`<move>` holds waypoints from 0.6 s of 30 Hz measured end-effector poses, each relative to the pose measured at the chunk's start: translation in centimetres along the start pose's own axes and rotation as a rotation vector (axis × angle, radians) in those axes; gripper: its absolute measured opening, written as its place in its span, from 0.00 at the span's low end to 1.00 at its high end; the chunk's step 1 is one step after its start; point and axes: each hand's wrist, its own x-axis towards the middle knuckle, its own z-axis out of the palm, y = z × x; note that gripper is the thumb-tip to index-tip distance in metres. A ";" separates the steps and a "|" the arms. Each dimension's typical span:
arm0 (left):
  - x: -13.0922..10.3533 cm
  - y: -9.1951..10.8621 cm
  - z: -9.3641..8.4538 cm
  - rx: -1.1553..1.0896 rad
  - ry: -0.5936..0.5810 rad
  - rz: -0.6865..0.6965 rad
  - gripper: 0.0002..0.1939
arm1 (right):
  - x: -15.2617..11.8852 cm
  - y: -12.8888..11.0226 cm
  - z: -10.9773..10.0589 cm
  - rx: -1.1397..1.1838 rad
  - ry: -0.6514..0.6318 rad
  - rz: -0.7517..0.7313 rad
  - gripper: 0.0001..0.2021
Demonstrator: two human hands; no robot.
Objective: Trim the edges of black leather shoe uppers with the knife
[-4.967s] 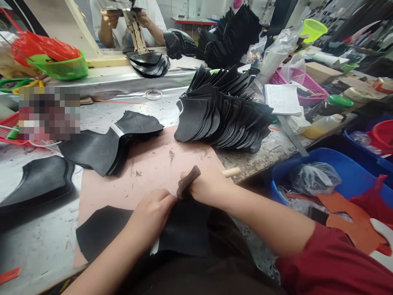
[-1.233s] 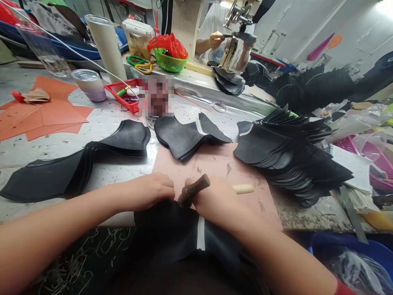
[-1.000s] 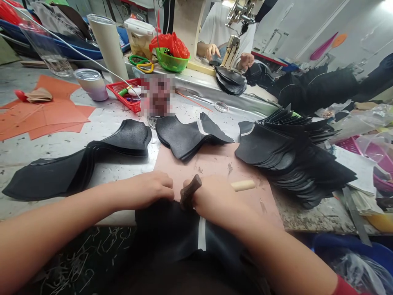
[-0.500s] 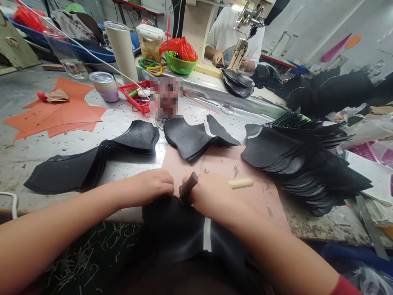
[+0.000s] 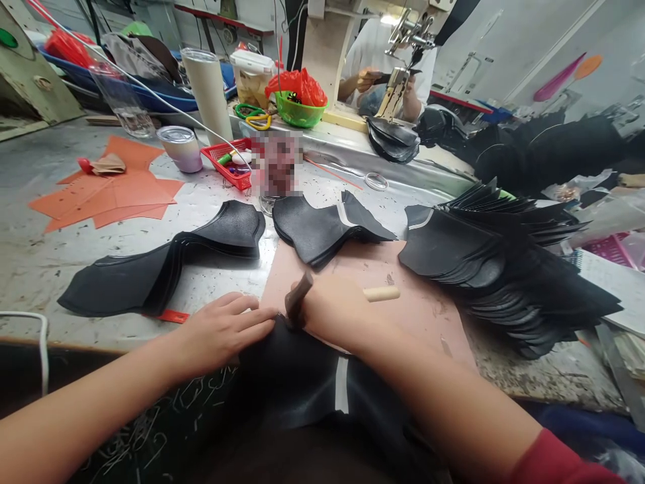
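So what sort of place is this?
Probably a small leather or shoe workshop: there's a sewing machine, a fanned pile of cut black pieces, and a hammer in the right hand.

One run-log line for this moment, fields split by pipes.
left hand: fingertips at black sheet edge | right hand: grips hammer | nearby: pink board, fanned black stack, red basket

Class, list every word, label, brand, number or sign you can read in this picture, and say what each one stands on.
No text can be read.
Notebook: any writing is too faint to read.
Pixelated patch by the red basket: blurred out.
Black piece with the white strip: no lettering seen.
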 end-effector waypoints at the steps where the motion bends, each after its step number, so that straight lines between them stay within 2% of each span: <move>1: 0.0 0.2 0.0 0.010 0.009 -0.011 0.19 | 0.2 0.0 -0.1 -0.006 0.005 0.001 0.09; 4: 0.0 0.6 0.2 0.039 0.056 -0.034 0.19 | 0.6 0.0 -0.2 -0.005 0.055 0.014 0.09; 7: -0.1 0.9 0.2 0.080 0.117 -0.054 0.18 | 1.0 -0.1 -0.2 0.008 0.033 0.013 0.10; 10: 0.2 1.5 0.0 0.128 0.126 -0.092 0.17 | 1.5 -0.5 -0.1 -0.002 0.035 0.021 0.09; 15: 1.4 4.3 -0.1 0.132 0.157 -0.139 0.15 | 2.0 -0.8 0.2 0.049 0.119 0.038 0.09; 18: 1.8 5.8 0.5 0.068 0.206 -0.170 0.14 | 1.1 -0.2 0.4 0.033 0.193 0.049 0.08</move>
